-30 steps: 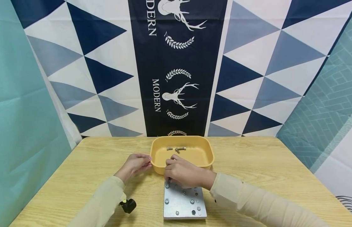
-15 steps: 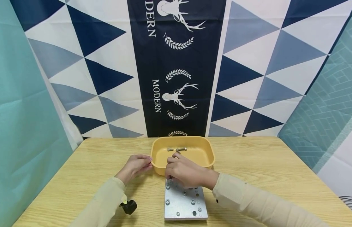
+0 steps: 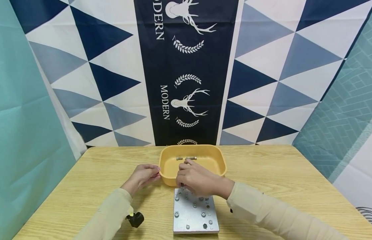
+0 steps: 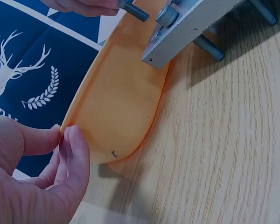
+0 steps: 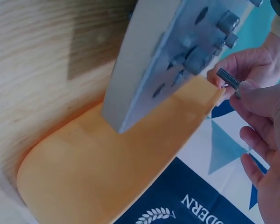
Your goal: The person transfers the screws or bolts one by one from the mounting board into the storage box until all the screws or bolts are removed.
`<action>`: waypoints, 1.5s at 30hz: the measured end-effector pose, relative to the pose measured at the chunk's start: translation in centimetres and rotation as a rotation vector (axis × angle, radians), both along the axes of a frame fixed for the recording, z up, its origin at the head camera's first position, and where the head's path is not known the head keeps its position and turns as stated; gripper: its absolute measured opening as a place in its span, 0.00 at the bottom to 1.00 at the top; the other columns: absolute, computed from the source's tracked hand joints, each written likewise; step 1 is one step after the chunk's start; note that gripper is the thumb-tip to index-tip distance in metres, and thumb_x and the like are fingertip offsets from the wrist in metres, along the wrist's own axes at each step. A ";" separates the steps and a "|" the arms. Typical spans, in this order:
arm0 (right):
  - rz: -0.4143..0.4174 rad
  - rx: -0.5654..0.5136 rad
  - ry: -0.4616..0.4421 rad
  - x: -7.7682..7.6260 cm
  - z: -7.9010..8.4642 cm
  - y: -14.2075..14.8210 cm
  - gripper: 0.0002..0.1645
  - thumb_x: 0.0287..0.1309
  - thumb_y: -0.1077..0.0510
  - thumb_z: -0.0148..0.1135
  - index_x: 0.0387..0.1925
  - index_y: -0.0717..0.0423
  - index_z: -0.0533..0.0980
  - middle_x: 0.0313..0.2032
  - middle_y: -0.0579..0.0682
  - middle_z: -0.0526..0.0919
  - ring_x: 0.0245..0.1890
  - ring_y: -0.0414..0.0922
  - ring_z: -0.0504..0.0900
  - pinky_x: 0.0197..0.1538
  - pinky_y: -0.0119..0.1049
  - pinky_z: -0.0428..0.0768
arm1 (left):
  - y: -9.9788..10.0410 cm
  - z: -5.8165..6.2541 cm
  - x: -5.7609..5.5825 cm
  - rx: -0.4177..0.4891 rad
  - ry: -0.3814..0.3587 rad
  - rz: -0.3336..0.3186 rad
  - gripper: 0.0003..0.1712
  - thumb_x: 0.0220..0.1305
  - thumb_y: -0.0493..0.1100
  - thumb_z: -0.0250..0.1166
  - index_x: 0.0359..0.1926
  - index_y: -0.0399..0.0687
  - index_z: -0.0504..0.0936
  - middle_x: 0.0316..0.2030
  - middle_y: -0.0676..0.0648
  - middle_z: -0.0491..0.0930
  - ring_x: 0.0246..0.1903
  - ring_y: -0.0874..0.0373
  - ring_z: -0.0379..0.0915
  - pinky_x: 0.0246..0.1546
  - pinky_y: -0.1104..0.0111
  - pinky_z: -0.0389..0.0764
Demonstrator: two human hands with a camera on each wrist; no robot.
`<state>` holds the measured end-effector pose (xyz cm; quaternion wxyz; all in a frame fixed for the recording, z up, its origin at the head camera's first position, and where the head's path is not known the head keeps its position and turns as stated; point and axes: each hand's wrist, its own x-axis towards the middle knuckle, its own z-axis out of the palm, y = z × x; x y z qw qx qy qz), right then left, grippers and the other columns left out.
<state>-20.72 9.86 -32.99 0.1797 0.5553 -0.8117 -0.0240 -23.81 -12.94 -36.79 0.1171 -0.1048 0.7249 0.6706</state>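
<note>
Thumb and fingers of my left hand [image 3: 144, 176] pinch the left rim of the yellow plastic bin [image 4: 116, 102]. My right hand [image 3: 199, 178] pinches a threaded metal bolt [image 5: 229, 79] just above the far-left corner of the metal plate [image 3: 195, 218]. In the left wrist view this bolt's threaded end hangs clear of the plate. Several socket-head bolts [image 5: 228, 21] stand in the plate, and threaded shanks [image 4: 209, 48] stick out beneath it. Part of the plate's far edge is hidden behind the right hand.
A few loose bolts [image 3: 179, 158] lie in the bin, partly covered by my right hand. The wooden table [image 3: 264, 176] ends at a patterned cloth backdrop [image 3: 189, 66]. A black device [image 3: 135, 219] is at the left sleeve.
My right hand has shifted slightly up and away from me, and the bolt in it is raised off the plate's corner. The left hand keeps its hold on the bin rim.
</note>
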 end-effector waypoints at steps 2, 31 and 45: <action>-0.001 -0.003 0.003 -0.1 0.2 0.2 0.09 0.50 0.61 0.68 0.31 0.42 0.78 0.29 0.35 0.82 0.36 0.38 0.69 0.51 0.34 0.69 | 0.0 0.1 -0.1 -0.002 -0.002 -0.001 0.16 0.67 0.34 0.59 0.53 0.28 0.75 0.27 0.48 0.79 0.25 0.64 0.78 0.34 0.76 0.86; -0.007 -0.079 0.057 -1.1 1.7 1.9 0.09 0.47 0.62 0.70 0.30 0.45 0.80 0.29 0.37 0.83 0.37 0.39 0.72 0.49 0.34 0.70 | 0.0 0.0 -0.1 0.013 -0.010 0.000 0.16 0.67 0.34 0.59 0.53 0.28 0.75 0.27 0.48 0.79 0.24 0.65 0.78 0.36 0.75 0.86; -0.024 -0.094 0.051 -2.2 2.1 2.9 0.10 0.47 0.62 0.73 0.30 0.46 0.80 0.30 0.37 0.83 0.37 0.39 0.72 0.45 0.33 0.70 | 0.0 -0.2 -0.1 0.008 -0.007 0.016 0.15 0.66 0.33 0.59 0.52 0.28 0.75 0.27 0.48 0.79 0.25 0.64 0.78 0.35 0.75 0.86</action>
